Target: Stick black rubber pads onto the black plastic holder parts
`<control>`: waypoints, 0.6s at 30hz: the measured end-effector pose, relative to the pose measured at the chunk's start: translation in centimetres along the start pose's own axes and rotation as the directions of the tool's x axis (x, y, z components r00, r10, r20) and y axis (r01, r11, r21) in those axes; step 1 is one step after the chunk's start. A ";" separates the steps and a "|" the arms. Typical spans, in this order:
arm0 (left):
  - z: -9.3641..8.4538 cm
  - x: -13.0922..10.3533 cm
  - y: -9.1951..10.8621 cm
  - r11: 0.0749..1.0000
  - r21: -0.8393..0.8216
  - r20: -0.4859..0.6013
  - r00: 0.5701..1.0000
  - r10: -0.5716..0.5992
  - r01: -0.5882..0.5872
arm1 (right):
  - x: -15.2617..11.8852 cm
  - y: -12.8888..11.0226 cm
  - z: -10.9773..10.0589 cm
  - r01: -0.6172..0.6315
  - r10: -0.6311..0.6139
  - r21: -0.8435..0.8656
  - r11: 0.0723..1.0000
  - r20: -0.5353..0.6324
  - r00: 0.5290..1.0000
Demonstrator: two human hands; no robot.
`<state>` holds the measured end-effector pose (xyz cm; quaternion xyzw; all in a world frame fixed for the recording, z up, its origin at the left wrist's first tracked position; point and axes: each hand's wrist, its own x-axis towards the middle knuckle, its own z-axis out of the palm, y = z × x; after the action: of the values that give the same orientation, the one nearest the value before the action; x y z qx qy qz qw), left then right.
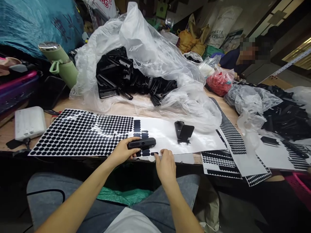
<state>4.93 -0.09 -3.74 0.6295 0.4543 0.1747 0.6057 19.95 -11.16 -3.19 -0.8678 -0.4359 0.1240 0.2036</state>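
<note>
My left hand [123, 150] is closed around a black, elongated plastic part [143, 143] with a patterned surface, held just over the sticker sheet. My right hand [166, 165] is at the sheet's front edge, fingers curled and thumb at a black oval sticker [154, 154]. The white sticker sheet [160, 129] carries rows of black round stickers [97, 129] on its left and a few columns of oval ones beside a bare white stretch. On that bare part stands a black phone-holder-like piece [186, 132], to the right of both hands.
A clear plastic bag [150, 42] full of black plastic parts [116, 71] lies behind the sheet. A green tumbler [59, 63] and white power bank [30, 123] stand left. More sticker sheets [230, 136] overlap at right. Another person [234, 60] sits far right.
</note>
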 end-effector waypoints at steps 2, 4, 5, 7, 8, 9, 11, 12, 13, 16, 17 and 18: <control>0.0 0.1 -0.1 1.000 0.005 0.002 1.000 -0.001 0.001 | 0.0 0.3 -0.3 0.003 -0.004 0.028 1.000 0.032 0.999; 0.0 0.1 0.0 1.000 -0.003 0.007 1.000 -0.007 0.007 | 0.1 0.5 -0.8 0.015 -0.026 0.143 0.990 0.075 0.997; 0.0 0.1 0.1 1.000 -0.011 0.010 1.000 -0.009 0.009 | 0.3 0.5 -1.1 0.015 -0.041 0.237 0.971 0.106 0.994; 0.1 0.1 0.3 1.000 -0.027 0.014 1.000 -0.010 0.010 | 0.8 0.1 -1.5 -0.002 -0.083 0.454 0.891 0.168 0.982; 0.1 0.1 0.4 1.000 -0.028 0.014 1.000 -0.011 0.012 | 1.1 -0.2 -1.5 -0.010 -0.109 0.551 0.835 0.183 0.977; 0.2 0.1 0.5 1.000 -0.026 0.012 1.000 -0.013 0.014 | 1.5 -0.7 -1.4 -0.009 -0.136 0.626 0.780 0.184 0.974; 0.3 0.1 0.6 1.000 -0.019 0.002 1.000 -0.017 0.017 | 2.1 -1.9 -0.7 0.022 -0.188 0.711 0.702 0.156 0.970; 0.3 0.0 0.7 1.000 -0.019 -0.005 1.000 -0.018 0.018 | 2.4 -2.5 -0.2 0.037 -0.210 0.728 0.685 0.148 0.966; 0.3 0.0 0.7 1.000 -0.020 -0.010 1.000 -0.016 0.015 | 2.6 -3.1 0.2 0.039 -0.223 0.733 0.679 0.155 0.963; 0.4 -0.2 0.7 1.000 -0.028 -0.018 1.000 0.001 -0.001 | 2.7 -4.2 1.1 0.006 -0.218 0.722 0.691 0.200 0.955; 0.5 -0.3 0.6 1.000 -0.029 -0.019 1.000 0.005 -0.005 | 2.7 -4.3 1.1 -0.002 -0.212 0.718 0.697 0.208 0.955; 0.5 -0.3 0.6 0.999 -0.031 -0.019 1.000 0.007 -0.008 | 2.6 -4.4 1.1 -0.006 -0.210 0.714 0.701 0.213 0.954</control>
<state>5.35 -0.54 -3.20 0.6199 0.4550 0.1901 0.6103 17.98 -6.40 -2.27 -0.6711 -0.4270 0.3905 0.4635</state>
